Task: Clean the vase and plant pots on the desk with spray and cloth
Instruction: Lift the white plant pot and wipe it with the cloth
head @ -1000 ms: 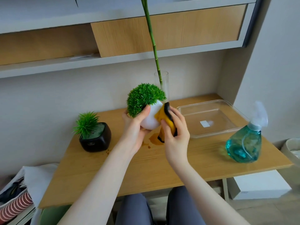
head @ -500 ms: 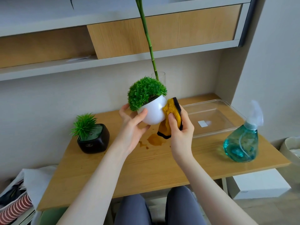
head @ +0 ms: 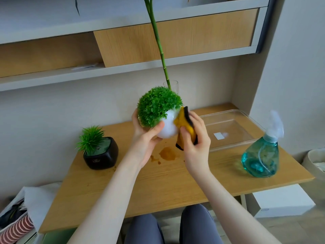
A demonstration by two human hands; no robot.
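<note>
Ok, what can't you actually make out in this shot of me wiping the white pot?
Head view only:
- glass vase: only its rim shows behind the white pot's foliage.
- bamboo stalk: its top is cut off by the upper edge.
- yellow cloth: the right hand covers part of it.
- black pot: its front emblem is too small to read.

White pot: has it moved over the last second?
Yes. The white pot has risen; it now covers more of the glass vase standing behind it.
</note>
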